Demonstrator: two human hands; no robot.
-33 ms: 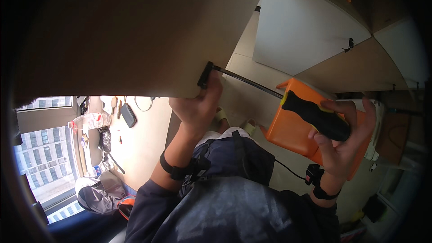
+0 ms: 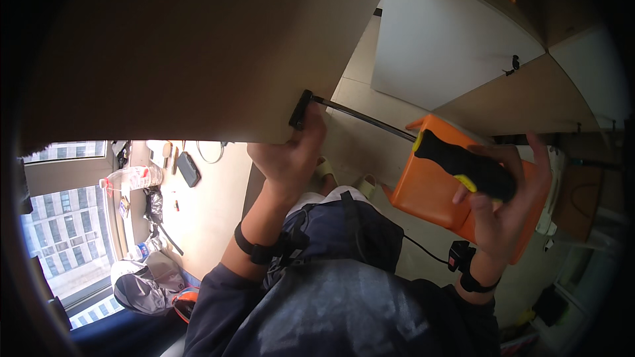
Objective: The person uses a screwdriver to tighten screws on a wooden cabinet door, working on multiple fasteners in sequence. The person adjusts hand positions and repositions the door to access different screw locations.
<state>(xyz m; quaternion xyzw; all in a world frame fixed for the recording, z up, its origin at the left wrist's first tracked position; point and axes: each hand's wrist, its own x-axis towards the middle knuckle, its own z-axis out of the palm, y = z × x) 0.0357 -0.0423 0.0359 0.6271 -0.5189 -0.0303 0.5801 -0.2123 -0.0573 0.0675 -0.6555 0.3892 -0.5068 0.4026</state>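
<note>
My right hand [image 2: 503,215] is closed round the black and yellow grip of a long-shafted screwdriver [image 2: 463,166], forefinger lifted off it. Its dark shaft runs up and left to a small black handle [image 2: 300,110] at the edge of a large brown panel, like a cabinet door [image 2: 198,59]. My left hand [image 2: 291,155] presses thumb and fingers about that small handle, right by the screwdriver's tip. The tip itself is hidden there. How far the left fingers reach behind the panel does not show.
An orange plastic stool [image 2: 423,188] stands below the screwdriver. Beyond hangs a white cabinet panel [image 2: 456,39] with a black handle [image 2: 513,66]. To the left, a clear bottle [image 2: 135,178], a dark case [image 2: 188,169] and a grey bag [image 2: 149,281] lie near the window.
My right fingers have shifted on the screwdriver's grip, and the grip has turned a little, showing more yellow. My left hand stays at the black handle.
</note>
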